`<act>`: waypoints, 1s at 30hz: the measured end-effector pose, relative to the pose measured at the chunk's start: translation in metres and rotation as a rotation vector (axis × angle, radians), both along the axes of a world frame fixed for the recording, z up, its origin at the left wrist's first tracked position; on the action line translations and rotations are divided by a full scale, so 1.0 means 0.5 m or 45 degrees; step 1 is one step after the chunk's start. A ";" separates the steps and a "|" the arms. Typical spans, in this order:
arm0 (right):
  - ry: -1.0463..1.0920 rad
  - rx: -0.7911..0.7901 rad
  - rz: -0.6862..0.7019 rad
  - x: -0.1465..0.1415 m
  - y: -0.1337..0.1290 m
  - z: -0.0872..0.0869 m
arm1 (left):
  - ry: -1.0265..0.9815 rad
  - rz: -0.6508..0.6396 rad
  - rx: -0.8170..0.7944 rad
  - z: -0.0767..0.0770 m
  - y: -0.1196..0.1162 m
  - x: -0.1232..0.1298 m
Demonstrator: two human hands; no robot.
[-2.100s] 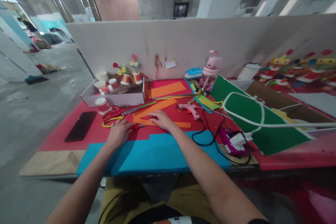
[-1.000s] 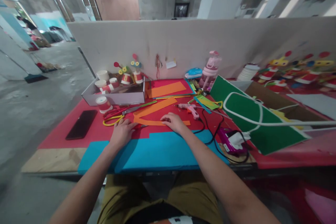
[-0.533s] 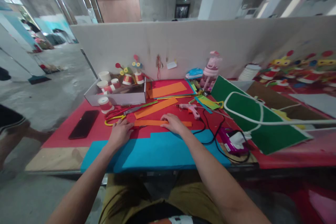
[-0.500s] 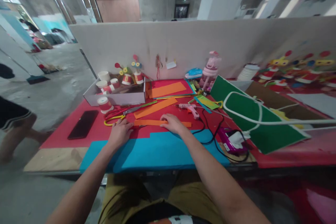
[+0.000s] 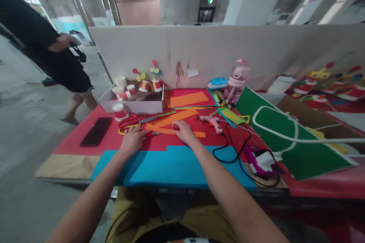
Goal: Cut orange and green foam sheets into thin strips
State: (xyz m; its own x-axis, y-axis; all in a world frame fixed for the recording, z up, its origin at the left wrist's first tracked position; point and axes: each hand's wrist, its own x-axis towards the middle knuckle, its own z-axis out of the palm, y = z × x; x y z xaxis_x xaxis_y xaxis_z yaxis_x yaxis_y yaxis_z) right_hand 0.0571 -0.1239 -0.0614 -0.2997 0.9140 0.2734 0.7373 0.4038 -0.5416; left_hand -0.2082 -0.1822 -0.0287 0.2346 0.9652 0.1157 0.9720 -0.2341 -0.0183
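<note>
Head view: left hand (image 5: 132, 140), right hand (image 5: 183, 132), one narrow orange strip (image 5: 162, 130) on red tabletop (image 5: 70, 142).
I see both touching the strip, left at one end, right midway; whether either pinches, I cannot tell. Just beyond lies one broader orange strip (image 5: 181, 116); farther out, one pink glue gun (image 5: 212, 122), one black phone (image 5: 97, 132), one box (image 5: 131, 106) holding two yellow-eyed figures (image 5: 156, 84).

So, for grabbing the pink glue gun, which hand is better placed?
Right, I'd say: the right hand, at the orange strip, is nearer the glue gun, which lies to its right. The left hand is farther off, by the strip's left end.
</note>
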 end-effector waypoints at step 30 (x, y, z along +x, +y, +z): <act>0.109 -0.112 0.198 0.030 0.021 0.005 | 0.005 0.019 -0.024 0.003 -0.026 0.054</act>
